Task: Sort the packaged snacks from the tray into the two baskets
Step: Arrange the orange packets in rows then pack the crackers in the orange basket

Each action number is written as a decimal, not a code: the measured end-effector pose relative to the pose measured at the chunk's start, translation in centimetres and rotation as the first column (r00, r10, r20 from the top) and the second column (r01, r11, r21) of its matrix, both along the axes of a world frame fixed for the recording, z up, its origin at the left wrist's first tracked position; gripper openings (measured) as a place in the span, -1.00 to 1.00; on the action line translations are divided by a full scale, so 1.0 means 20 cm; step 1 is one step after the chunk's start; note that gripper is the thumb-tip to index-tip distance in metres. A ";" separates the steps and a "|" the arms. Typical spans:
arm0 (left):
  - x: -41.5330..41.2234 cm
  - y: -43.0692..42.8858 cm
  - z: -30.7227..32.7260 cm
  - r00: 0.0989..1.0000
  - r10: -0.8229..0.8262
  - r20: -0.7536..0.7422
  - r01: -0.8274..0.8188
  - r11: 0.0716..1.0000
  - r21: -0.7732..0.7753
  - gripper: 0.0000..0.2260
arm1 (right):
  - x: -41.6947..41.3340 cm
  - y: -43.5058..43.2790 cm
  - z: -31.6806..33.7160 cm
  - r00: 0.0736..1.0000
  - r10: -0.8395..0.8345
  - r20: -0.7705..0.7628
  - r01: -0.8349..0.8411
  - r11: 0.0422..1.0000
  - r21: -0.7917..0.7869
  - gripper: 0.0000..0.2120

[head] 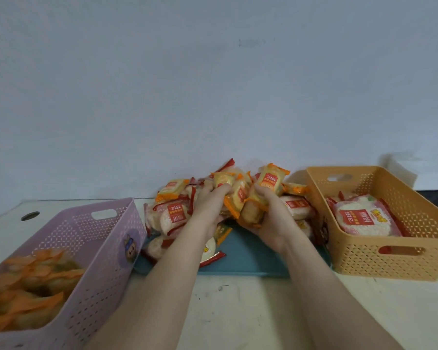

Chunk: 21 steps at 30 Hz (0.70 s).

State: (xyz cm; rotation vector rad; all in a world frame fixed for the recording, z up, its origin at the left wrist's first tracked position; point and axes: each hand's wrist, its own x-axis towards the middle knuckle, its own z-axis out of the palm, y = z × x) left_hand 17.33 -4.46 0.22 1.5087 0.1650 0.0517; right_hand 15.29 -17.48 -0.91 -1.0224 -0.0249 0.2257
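A heap of packaged snacks (173, 215) lies on the teal tray (250, 258) in the middle: red-edged white rice-cracker packs and smaller orange-edged yellow packs. My left hand (209, 205) grips orange-edged packs (224, 180) at the top of the heap. My right hand (271, 218) holds a bunch of orange-edged packs (253, 208), one standing up above the fingers. The purple basket (106, 251) at the left holds several orange-edged packs (31, 281). The orange basket (390, 258) at the right holds red-edged packs (362, 218).
Both baskets stand against the tray's sides on a white table (238, 304). A plain wall rises right behind the heap. A round hole (30, 215) sits in the tabletop at the far left. A white object (402, 170) lies behind the orange basket.
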 end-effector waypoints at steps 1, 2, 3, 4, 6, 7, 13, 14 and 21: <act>-0.02 -0.01 0.01 1.000 -0.005 0.004 0.005 1.000 0.001 -0.71 | 0.00 -0.01 0.01 1.000 -0.008 -0.009 0.009 1.000 0.002 -0.81; -0.04 -0.01 0.02 1.000 -0.005 0.017 0.005 1.000 0.013 -0.74 | 0.00 -0.02 0.01 1.000 -0.015 -0.021 0.015 1.000 0.001 -0.81; -0.06 -0.01 0.02 0.999 -0.002 0.039 0.001 0.999 0.039 -0.74 | 0.00 -0.02 0.02 0.999 -0.014 -0.031 0.014 1.000 -0.004 -0.80; -0.08 -0.02 0.04 0.998 0.001 0.067 -0.005 0.998 0.063 -0.76 | -0.01 -0.02 0.02 0.999 -0.008 -0.031 0.008 1.000 -0.007 -0.78; -0.14 -0.02 0.08 0.993 0.010 0.119 -0.021 0.996 0.088 -0.84 | -0.02 -0.02 0.03 0.999 0.017 -0.029 -0.017 1.000 -0.001 -0.80; -0.16 -0.02 0.12 0.991 0.009 0.132 -0.023 0.994 0.103 -0.86 | -0.02 -0.02 0.05 0.999 0.034 -0.024 -0.034 0.999 0.011 -0.82; -0.34 0.10 0.39 0.986 0.004 0.165 -0.065 0.927 0.370 -0.73 | -0.13 0.09 0.19 0.985 0.149 0.088 -0.155 0.986 0.064 -0.79; -0.38 0.16 0.45 0.985 0.007 0.172 -0.080 0.903 0.422 -0.71 | -0.15 0.15 0.22 0.981 0.170 0.091 -0.177 0.981 0.080 -0.75; -0.65 0.73 0.71 0.989 0.077 0.127 -0.141 0.757 0.638 -0.71 | -0.29 0.70 0.49 0.926 0.354 0.133 -0.338 0.933 -0.125 -0.70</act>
